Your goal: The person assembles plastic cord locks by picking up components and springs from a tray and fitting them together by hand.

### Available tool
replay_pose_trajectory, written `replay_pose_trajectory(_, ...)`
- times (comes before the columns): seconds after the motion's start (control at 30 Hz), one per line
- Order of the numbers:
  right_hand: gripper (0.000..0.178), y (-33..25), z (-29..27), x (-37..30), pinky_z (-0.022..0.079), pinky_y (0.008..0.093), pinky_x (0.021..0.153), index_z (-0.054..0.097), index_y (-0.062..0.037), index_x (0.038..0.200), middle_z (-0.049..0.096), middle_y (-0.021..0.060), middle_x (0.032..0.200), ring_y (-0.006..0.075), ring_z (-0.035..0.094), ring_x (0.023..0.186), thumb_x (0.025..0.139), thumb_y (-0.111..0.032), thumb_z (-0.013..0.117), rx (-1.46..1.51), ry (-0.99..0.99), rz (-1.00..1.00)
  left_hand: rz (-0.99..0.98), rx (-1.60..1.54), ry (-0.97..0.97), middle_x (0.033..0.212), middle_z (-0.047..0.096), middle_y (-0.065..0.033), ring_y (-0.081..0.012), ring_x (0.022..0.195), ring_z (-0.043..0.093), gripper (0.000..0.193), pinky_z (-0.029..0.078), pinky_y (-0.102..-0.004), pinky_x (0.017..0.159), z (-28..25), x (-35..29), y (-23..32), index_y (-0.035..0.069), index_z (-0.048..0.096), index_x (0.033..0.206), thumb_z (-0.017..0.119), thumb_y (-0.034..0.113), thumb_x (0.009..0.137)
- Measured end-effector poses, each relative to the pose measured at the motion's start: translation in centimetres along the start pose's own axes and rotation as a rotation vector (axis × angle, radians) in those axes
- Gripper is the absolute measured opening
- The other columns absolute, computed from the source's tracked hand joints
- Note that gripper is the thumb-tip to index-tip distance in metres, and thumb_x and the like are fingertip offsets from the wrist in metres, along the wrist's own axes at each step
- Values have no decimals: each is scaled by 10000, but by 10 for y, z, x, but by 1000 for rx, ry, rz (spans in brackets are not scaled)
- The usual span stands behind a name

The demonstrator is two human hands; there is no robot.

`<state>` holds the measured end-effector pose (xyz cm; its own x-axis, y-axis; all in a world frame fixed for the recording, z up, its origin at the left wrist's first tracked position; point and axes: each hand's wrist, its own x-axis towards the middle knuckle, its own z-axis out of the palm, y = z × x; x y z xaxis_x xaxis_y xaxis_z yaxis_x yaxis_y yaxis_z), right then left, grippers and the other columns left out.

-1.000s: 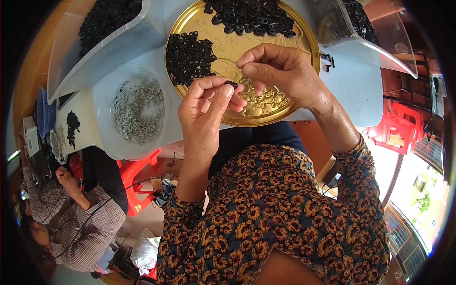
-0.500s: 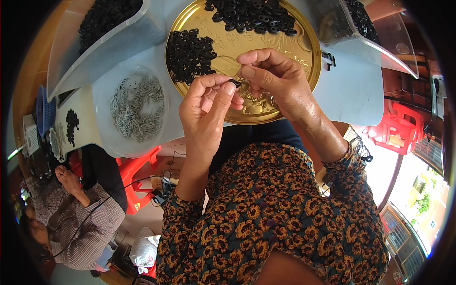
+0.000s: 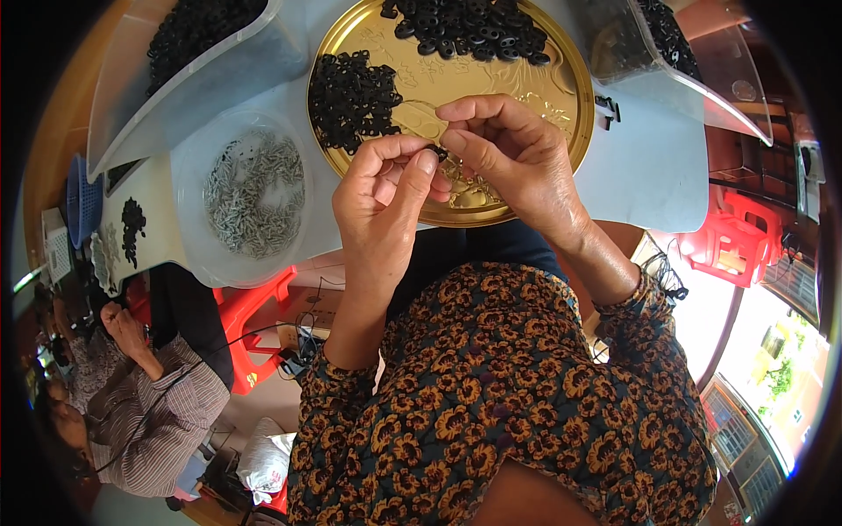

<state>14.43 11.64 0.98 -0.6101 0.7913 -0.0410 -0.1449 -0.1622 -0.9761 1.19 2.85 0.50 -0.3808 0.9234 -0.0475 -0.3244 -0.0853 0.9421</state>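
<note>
Over the near part of a round gold tray (image 3: 580, 153), my left hand (image 3: 379, 206) pinches a small black plastic piece (image 3: 440, 152) between thumb and fingers. My right hand (image 3: 531, 175) is closed beside it, thumb and forefinger almost together just above the piece. Whatever those right fingertips may hold is too small to make out. On the tray's left lies a heap of small black parts (image 3: 353, 101). A second heap, of oval black pieces with two holes (image 3: 474, 33), covers the far side.
Left of the tray stands a clear bowl (image 3: 195, 250) of small silvery screw-like pieces (image 3: 254, 206). Clear bins (image 3: 206, 83) of black parts flank the tray. A few black bits (image 3: 607, 111) lie to its right. A co-worker (image 3: 162, 412) sits at left; red stools (image 3: 741, 237) stand around.
My right fingertips have come down slightly toward the black piece, and the thumb has shifted left. My left hand keeps its pinch with barely any movement.
</note>
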Motion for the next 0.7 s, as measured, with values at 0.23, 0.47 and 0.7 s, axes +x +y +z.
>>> replay_pose_trajectory(0.23,173,9,8,-3,525,216,755,619,-2,1067,661,44,929,80,639,838,895,-18,620,-219,84,-203,31,-8,16,911,618,-83,-107,738,617,111,536,-240,659,0,0,-4,-43,561,1023,573,12,927)
replay_pose_trajectory(0.47,164,12,14,-4,524,216,740,621,-2,1055,658,40,909,75,633,845,891,-5,618,-135,115,-187,76,67,40,881,620,-79,-102,711,618,92,528,-231,650,1,-1,-6,-40,569,1004,578,-7,919)
replay_pose_trajectory(0.7,259,7,11,-2,488,210,769,553,16,1180,601,16,909,69,578,825,934,-59,586,120,51,-16,17,-6,40,902,629,-92,-120,731,632,117,539,-242,660,0,0,-3,-46,575,1025,583,-5,916)
